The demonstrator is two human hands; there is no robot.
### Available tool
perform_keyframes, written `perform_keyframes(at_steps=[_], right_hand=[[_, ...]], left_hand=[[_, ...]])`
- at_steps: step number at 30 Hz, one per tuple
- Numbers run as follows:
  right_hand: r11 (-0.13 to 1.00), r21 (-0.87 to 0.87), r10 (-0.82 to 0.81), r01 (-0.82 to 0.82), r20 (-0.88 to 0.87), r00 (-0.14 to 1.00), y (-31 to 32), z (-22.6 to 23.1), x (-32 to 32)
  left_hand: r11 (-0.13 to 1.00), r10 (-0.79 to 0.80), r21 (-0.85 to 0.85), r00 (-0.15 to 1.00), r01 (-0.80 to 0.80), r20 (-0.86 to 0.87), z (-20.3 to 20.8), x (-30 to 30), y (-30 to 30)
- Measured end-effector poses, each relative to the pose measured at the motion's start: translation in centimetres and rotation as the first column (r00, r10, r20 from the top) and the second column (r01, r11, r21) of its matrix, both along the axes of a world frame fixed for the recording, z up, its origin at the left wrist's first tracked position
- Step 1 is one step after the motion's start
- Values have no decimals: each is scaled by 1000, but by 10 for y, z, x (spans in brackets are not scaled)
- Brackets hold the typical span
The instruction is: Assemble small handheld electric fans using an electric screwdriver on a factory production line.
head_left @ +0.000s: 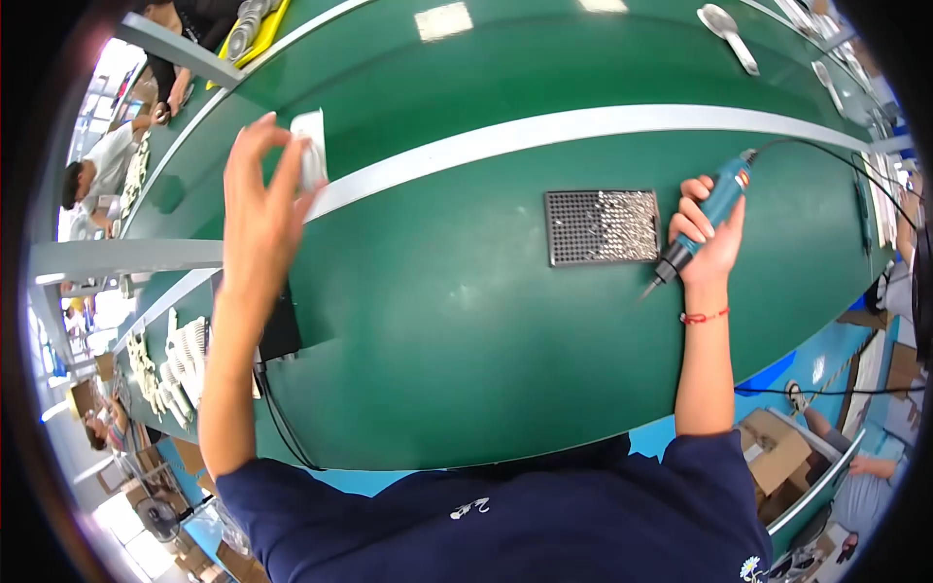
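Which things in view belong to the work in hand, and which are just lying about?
Belongs, by the look of it:
- teal electric screwdriver, in the right hand
- black tray of small metal pieces
- white part by the left hand; grip unclear

Probably just lying about:
- spoon-shaped piece, upper right
- cardboard box, lower right
- fan, lower left

An assembly workshop on a factory floor. Indicative features include the long green-topped workbench (pixel 437 369), a corded electric screwdriver (pixel 722 200) and a gridded dark tray (pixel 573 233) partly filled with small metal pieces (pixel 630 228). Co-workers (pixel 112 155) at neighbouring benches, rows of pale parts (pixel 183 364) and open cardboard boxes (pixel 773 452) complete the industrial setting.
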State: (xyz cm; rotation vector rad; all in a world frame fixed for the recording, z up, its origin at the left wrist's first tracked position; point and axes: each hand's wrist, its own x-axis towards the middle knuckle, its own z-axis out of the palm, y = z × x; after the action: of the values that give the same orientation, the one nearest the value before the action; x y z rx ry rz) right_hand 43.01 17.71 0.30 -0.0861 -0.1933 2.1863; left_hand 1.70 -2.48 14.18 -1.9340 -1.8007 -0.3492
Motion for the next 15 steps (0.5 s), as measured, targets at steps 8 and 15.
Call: perform_keyframes(at_steps=[8,15], right_hand=[[1000,-5,-9,9,25,1000,-5,-3,3],[999,7,44,-44,-8,999,-4,-3,3]], left_hand=[[933,-128,-314,977,178,172,-1,125,-34],[860,-325,-374,938,347,121,-76,181,-30]])
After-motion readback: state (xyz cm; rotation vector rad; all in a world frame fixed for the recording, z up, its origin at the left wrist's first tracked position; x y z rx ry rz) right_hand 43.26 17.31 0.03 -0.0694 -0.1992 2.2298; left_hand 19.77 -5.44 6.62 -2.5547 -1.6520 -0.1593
